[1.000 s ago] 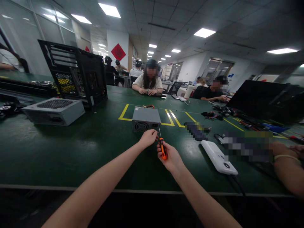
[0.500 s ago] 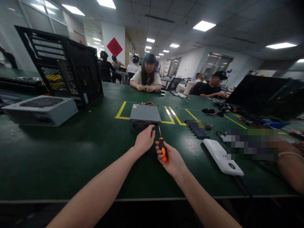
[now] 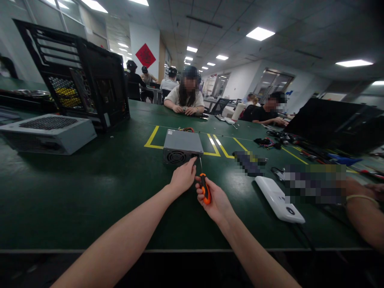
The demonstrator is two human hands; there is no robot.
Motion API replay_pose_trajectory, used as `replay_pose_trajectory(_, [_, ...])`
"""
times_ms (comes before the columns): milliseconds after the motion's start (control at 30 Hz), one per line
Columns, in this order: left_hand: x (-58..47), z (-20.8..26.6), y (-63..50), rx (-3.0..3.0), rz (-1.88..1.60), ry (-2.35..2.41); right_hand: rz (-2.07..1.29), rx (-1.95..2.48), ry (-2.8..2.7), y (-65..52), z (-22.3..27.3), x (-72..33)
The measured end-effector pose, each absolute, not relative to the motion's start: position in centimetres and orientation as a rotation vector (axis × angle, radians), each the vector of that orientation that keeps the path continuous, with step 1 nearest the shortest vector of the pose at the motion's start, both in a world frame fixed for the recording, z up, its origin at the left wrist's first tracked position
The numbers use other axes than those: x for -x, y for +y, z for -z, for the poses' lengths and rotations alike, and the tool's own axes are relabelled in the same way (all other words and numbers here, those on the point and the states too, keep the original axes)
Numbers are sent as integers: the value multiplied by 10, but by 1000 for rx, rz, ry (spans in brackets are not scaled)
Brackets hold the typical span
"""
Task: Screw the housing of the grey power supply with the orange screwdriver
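Observation:
A grey computer power supply (image 3: 183,140) lies on the green table, its black fan grille facing me. My left hand (image 3: 183,175) is at its lower right front corner, fingers curled together and the index fingertip close to the screwdriver tip; whatever lies between the fingertips is hidden. My right hand (image 3: 216,198) is wrapped round the orange and black handle of a screwdriver (image 3: 205,189). The screwdriver's thin shaft points up and away, its tip at the right edge of the power supply's front face. Whether the tip sits in a screw is too small to tell.
To the left stand a second power supply (image 3: 49,134) and an open black computer case (image 3: 105,90). On the right lie a white power bank-like device (image 3: 279,199), cables (image 3: 268,143) and a dark monitor-like panel (image 3: 333,124). Another person's arm (image 3: 364,212) reaches in at right.
The screwdriver handle has turned slightly in my right hand, showing its orange parts differently. My left hand stays at the power supply's corner. The whole view has shifted a little.

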State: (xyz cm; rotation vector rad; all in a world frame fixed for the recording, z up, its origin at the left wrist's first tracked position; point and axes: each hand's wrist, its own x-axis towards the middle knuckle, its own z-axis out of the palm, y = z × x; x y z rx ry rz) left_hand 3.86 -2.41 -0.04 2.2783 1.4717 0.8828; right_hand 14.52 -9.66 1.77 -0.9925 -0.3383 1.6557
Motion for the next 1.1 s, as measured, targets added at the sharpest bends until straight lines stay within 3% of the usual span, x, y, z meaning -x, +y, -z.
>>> replay_pose_trajectory(567, [-37,0,-24,-2301,-766,1505,-1549,994,-334,-94,-14,-144])
replay_pose_trajectory(1100, [-41,1,-20,-2233,-832,1491,-1664,974,-322,-92,-19,-143])
